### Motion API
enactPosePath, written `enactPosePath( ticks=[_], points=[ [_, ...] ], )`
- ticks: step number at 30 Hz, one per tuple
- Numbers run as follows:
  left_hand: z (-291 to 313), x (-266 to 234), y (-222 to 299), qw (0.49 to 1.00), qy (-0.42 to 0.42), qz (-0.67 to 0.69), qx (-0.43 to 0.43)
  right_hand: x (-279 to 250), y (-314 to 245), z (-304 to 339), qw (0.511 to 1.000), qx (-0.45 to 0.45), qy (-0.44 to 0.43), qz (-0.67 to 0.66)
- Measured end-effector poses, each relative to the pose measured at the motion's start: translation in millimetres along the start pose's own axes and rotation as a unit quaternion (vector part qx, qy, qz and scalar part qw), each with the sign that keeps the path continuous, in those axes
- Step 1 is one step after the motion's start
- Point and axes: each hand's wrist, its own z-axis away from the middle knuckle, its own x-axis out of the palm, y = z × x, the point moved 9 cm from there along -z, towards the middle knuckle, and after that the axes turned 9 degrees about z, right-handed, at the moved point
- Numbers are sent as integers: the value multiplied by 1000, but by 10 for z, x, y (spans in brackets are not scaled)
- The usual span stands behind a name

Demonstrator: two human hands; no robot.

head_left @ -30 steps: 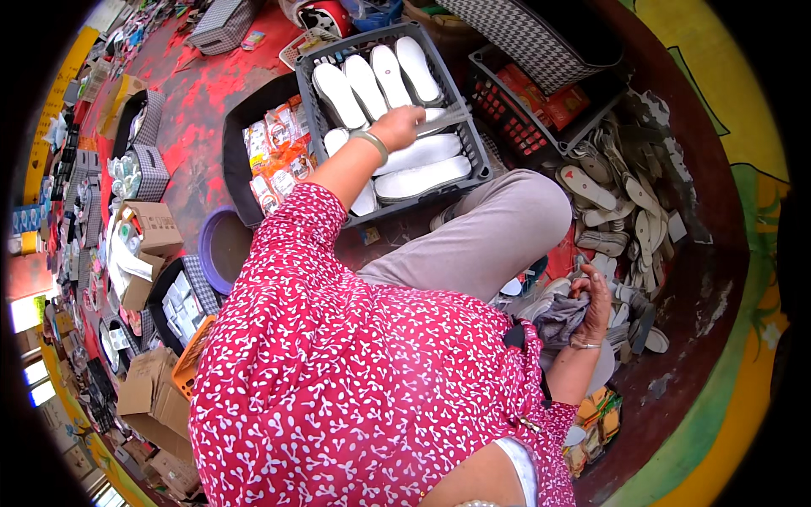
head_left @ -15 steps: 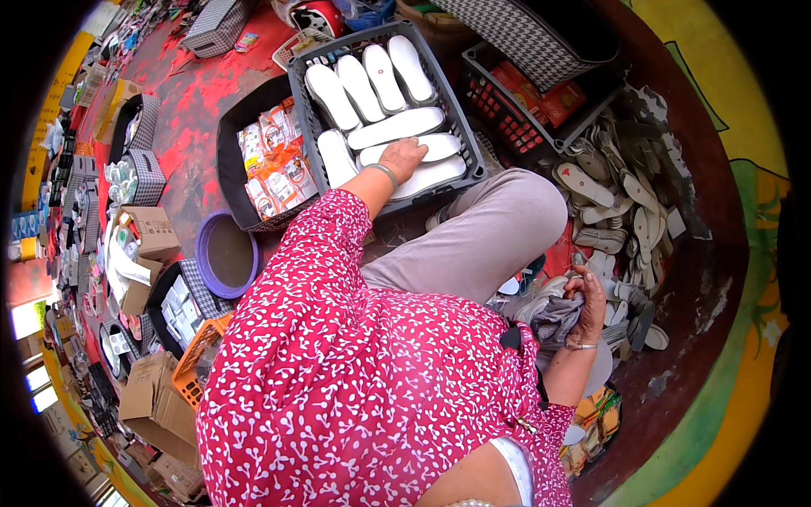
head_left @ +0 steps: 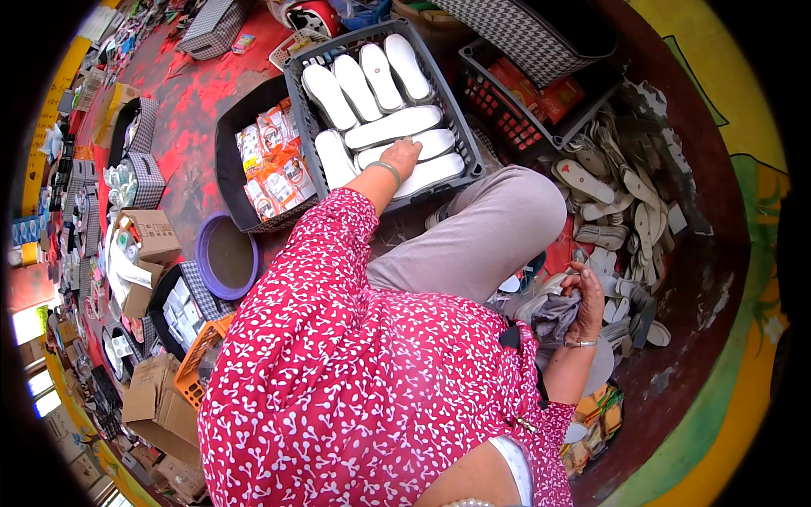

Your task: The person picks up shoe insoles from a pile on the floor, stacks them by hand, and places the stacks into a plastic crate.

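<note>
A dark grey plastic crate (head_left: pixel 296 93) holds several white insoles, some lengthwise at the far side and others crosswise nearer me. My left hand (head_left: pixel 401 158) reaches into it, fingers curled down at a white insole (head_left: pixel 435 142) between two other crosswise ones. The fingertips are partly hidden. To the right, beside my hip, my right hand (head_left: pixel 589 302) is bent with curled fingers around a crumpled grey cloth (head_left: pixel 553 314). Further right lies a heap of loose insoles (head_left: pixel 638 203).
A black box (head_left: pixel 226 152) with orange-and-white packets stands left of the crate, near a purple round tub (head_left: pixel 253 266). Beyond, a black basket (head_left: pixel 498 110) sits under a houndstooth box (head_left: pixel 524 34). My bent leg (head_left: pixel 481 237) lies between crate and heap.
The insole under my left hand has settled lower between its neighbours, and that hand has shifted slightly left. My right hand stays with the grey cloth.
</note>
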Motion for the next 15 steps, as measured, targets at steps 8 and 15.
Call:
enactPosePath(
  ticks=[8,15],
  points=[
    [12,92,-49,1000,-21,2,4,-19,-5,-11,1000,-7,-1,18],
    [19,83,-24,1000,-22,4,7,-47,13,-8,1000,7,8,2]
  ],
)
